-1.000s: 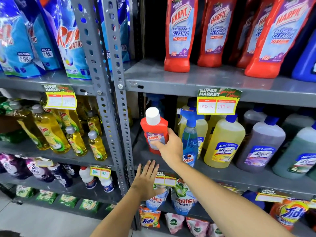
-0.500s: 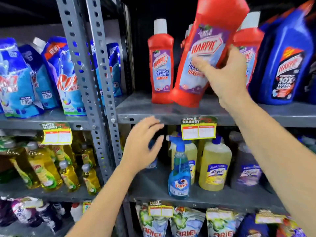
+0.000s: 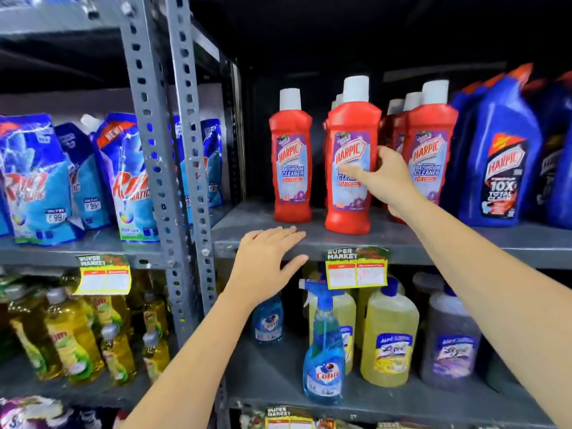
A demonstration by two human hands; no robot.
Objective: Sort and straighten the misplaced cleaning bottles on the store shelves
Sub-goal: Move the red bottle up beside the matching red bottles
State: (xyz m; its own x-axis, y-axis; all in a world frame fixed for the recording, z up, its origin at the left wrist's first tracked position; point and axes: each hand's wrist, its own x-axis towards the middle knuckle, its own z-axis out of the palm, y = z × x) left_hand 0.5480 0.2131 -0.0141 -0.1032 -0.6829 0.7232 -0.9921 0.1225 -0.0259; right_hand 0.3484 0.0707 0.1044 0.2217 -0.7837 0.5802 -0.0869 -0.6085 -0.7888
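Note:
A red Harpic bathroom cleaner bottle (image 3: 351, 140) with a white cap stands upright at the front of the upper grey shelf (image 3: 433, 243). My right hand (image 3: 382, 178) grips its right side, thumb across the label. Another red Harpic bottle (image 3: 290, 156) stands to its left, and more red ones (image 3: 431, 144) stand to its right and behind. My left hand (image 3: 266, 261) lies flat with fingers spread on the shelf's front edge, holding nothing.
Blue Harpic bottles (image 3: 498, 168) fill the shelf's right end. Below stand a blue Colin spray bottle (image 3: 325, 360), yellow and purple Lizol bottles (image 3: 390, 339). A perforated grey upright (image 3: 173, 181) splits the bays; Rin pouches (image 3: 34, 178) and yellow dish liquid (image 3: 71, 339) sit left.
My right hand lifted the red Harpic bottle from the lower shelf, carried it tilted up, and now holds it upright on the upper shelf. My left hand rose to that shelf's edge.

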